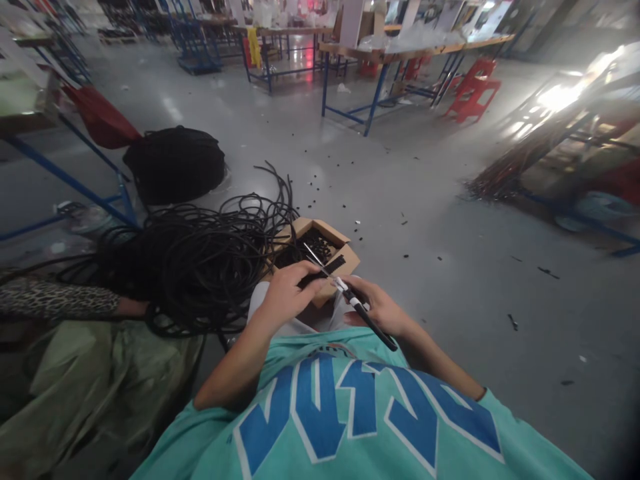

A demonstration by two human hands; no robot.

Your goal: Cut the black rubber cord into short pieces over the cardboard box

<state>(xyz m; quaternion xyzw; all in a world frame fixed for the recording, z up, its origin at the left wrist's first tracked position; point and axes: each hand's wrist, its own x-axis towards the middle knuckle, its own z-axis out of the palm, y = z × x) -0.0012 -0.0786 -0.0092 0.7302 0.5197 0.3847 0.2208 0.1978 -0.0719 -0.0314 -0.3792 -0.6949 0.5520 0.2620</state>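
Note:
My right hand (pixel 375 303) is closed around scissors (pixel 370 320) with black handles and white patches near the pivot. Their thin metal blades point up and left over a cardboard box (pixel 353 257). Beside the blades, my left hand (pixel 290 293) pinches a black strip (pixel 333 267) with a notched edge; its near end is hidden by the fingers. Many short black pieces (pixel 320 243) lie inside the box, which stands at my knees. A large tangle of black tubing (pixel 200 260) lies just left of the box.
A co-worker's leopard-print sleeve (pixel 60 299) reaches into the tubing from the left. A black bundle (pixel 175 163) sits behind it. Small black scraps (pixel 406 256) dot the grey floor. Blue-legged tables (pixel 375 100) and a red stool (pixel 473 93) stand farther off; thin strands (pixel 515 160) hang at right.

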